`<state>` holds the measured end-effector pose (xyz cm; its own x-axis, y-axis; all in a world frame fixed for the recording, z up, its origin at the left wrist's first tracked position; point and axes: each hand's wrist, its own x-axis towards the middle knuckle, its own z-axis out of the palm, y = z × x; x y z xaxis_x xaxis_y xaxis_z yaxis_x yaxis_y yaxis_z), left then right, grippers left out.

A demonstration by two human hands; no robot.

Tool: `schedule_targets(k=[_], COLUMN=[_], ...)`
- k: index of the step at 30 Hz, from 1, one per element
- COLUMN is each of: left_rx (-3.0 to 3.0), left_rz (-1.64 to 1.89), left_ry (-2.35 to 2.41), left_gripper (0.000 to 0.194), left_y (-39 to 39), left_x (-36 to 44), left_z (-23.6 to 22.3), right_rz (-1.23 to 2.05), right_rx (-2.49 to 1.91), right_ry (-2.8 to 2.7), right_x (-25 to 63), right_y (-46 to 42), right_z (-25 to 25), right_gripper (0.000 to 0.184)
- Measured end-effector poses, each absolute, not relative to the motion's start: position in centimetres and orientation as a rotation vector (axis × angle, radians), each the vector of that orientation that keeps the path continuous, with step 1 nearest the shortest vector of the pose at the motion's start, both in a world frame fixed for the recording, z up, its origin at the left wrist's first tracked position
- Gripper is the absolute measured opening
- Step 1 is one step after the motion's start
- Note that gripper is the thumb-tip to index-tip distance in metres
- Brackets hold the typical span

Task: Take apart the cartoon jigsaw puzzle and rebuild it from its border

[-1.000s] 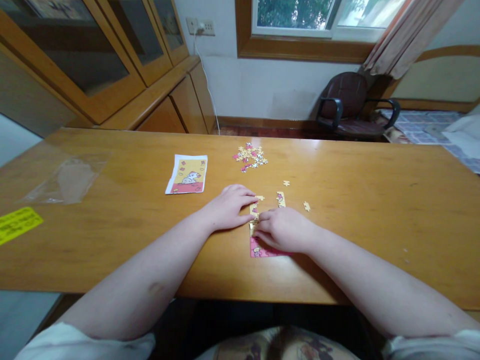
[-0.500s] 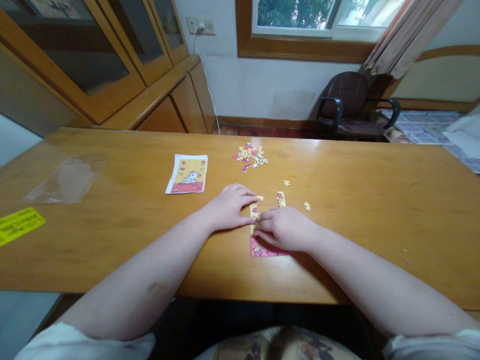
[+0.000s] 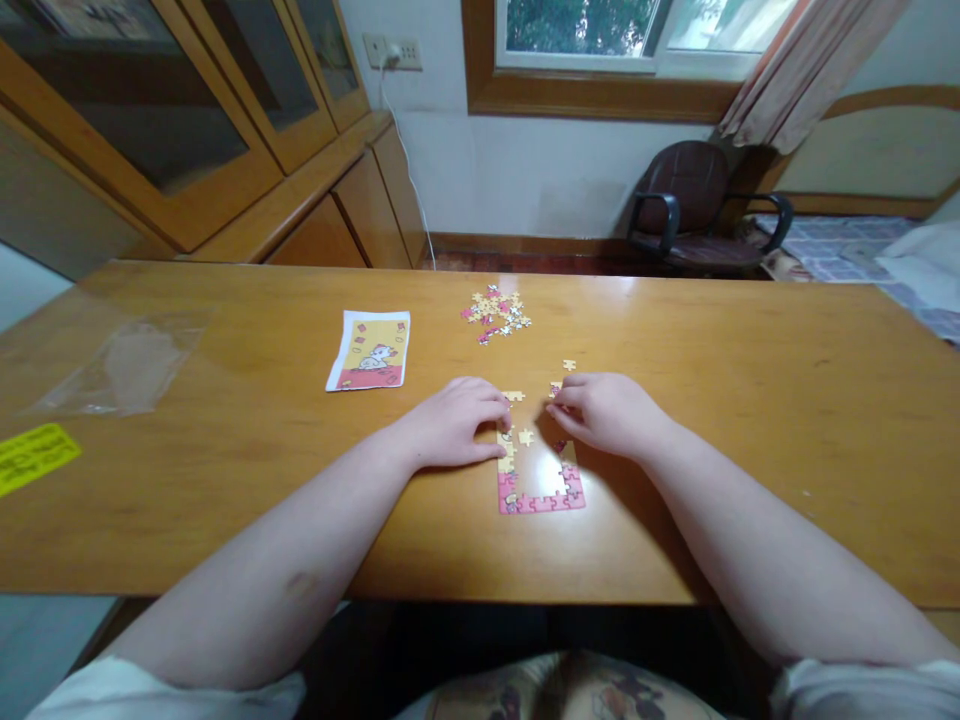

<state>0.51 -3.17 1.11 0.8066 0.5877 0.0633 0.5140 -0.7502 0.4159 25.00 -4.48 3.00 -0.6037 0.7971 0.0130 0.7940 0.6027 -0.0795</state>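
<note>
Jigsaw border, part-built in pink and yellow pieces (image 3: 540,504), sits on the shiny orange-brown wooden worktop (image 3: 225,430) right in front of the person, long axis running straight away from them. Pink row along the near edge, sides going up from it, bare wood in the middle.

Left hand (image 3: 461,422) is parked along the left side of it, thumb and fingers apart, tips touching that column. Right hand (image 3: 619,410) is over by the right side, palm down, thumb and fingertips close together. Honestly can't tell if it's pinching anything, because the knuckles block the view. A short yellow strip with a pink print (image 3: 555,389) pokes out right at those fingertips, and they look like they might be touching it.

The relation that matters: one loose yellow knobbly piece (image 3: 526,437) lies inside the border, between the two hands. It's left of the right fingertips and a bit closer to the person, with the left thumb slightly nearer to it.

Another small yellow piece (image 3: 569,365) is just beyond the right hand, and the mixed heap of loose pieces (image 3: 496,312) is farther off.
</note>
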Motion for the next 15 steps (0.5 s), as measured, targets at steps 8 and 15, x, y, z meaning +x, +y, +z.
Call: schedule_targets(k=[8, 15], left_rx=[2.603, 2.608], left_rz=[0.267, 0.25], left_ry=[0.837, 0.876], left_gripper=[0.02, 0.018], left_y=[-3.2, -3.0], left_x=[0.6, 0.6], left_z=[1.1, 0.9], right_rz=[0.057, 0.013], right_rx=[-1.571, -1.841], right_ry=[-2.68, -2.526], right_x=[26.3, 27.3], right_y=[-3.5, -2.4], right_z=[3.3, 3.1], right_gripper=[0.039, 0.036])
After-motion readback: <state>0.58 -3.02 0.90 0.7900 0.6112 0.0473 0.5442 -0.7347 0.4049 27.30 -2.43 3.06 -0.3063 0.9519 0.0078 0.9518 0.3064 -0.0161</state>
